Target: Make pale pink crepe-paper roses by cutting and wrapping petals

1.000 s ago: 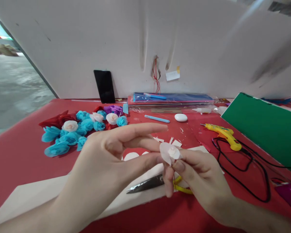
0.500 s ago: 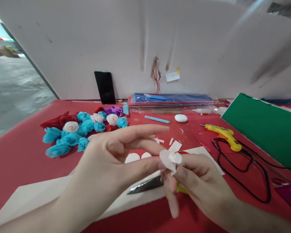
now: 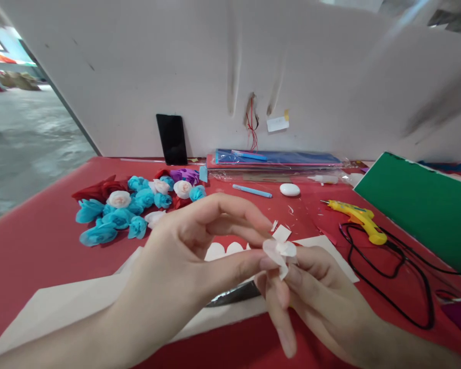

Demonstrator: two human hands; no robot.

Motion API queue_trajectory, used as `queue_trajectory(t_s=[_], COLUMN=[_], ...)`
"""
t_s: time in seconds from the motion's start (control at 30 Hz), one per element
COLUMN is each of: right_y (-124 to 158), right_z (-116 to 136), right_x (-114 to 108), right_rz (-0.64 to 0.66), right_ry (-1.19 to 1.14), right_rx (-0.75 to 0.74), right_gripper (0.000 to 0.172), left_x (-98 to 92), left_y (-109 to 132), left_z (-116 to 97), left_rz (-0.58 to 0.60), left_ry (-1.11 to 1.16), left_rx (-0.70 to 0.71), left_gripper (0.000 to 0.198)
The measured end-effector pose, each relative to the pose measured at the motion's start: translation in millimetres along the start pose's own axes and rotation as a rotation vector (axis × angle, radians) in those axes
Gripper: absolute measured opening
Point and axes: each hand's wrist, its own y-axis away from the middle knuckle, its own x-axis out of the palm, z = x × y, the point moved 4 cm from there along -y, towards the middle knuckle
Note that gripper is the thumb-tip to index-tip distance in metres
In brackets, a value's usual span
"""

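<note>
Between both hands is a small white paper flower [image 3: 279,252] with a few thin, curled petals. My left hand [image 3: 200,261] pinches its left petal between thumb and fingers. My right hand [image 3: 322,289] grips the flower's base from the right, with one finger stretched downward. Under the hands lies a pair of scissors [image 3: 234,294], its dark blades showing and its handles mostly hidden. Behind my left hand, several round white paper petals [image 3: 234,248] lie on a long sheet of white paper [image 3: 80,297].
Finished blue [image 3: 117,219], white, purple and red paper flowers are piled at left. A yellow glue gun [image 3: 359,218] with a looping black cord lies right, near a green board [image 3: 418,200]. A pen [image 3: 252,191], a white oval object [image 3: 290,189] and a phone [image 3: 171,139] are behind.
The view has shifted slightly, so most things sit a little further right. The fingers of my left hand have curled more closely over the flower, which stays pinched between both hands.
</note>
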Motion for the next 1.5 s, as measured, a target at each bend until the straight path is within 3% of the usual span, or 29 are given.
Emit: queue_trajectory(t_s=[0.27, 0.47, 0.57, 0.77, 1.03, 1.13, 1.27, 1.5], right_y=[-4.6, -0.3, 0.5, -2.2, -0.7, -2.2, -2.8, 5.0], right_z=[-6.9, -5.8, -4.3, 1.5, 17.5, 18.7, 23.7, 31.4], right_x=[3.9, 3.1, 1.6, 3.6, 9.2, 7.9, 7.8, 13.3], right_rz=[0.022, 0.027, 0.009, -0.092, -0.234, -0.323, -0.433, -0.490], right_ry=[-0.113, -0.084, -0.033, 0.068, 0.425, 0.497, 0.702, 0.996], right_rx=[0.089, 0.052, 0.001, -0.019, -0.146, -0.168, -0.314, -0.536], right_gripper=[0.035, 0.033, 0.031, 0.036, 0.029, 0.020, 0.017, 0.022], left_x=[-0.2, 2.8, 4.6, 7.4, 11.9, 10.3, 7.6, 9.9], left_y=[1.1, 5.8, 5.1, 4.3, 10.5, 9.6, 11.0, 15.6], left_z=[1.2, 6.9, 8.5, 8.1, 11.0, 10.6, 12.6, 20.3], left_rz=[0.008, 0.092, 0.135, 0.061, 0.029, -0.052, -0.159, -0.133], left_ry=[0.033, 0.169, 0.185, 0.157, 0.246, 0.132, -0.032, 0.027], left_rx=[-0.037, -0.151, -0.143, -0.111, -0.091, -0.018, 0.048, 0.040], left_gripper=[0.018, 0.016, 0.016, 0.019, 0.024, 0.028, 0.027, 0.028])
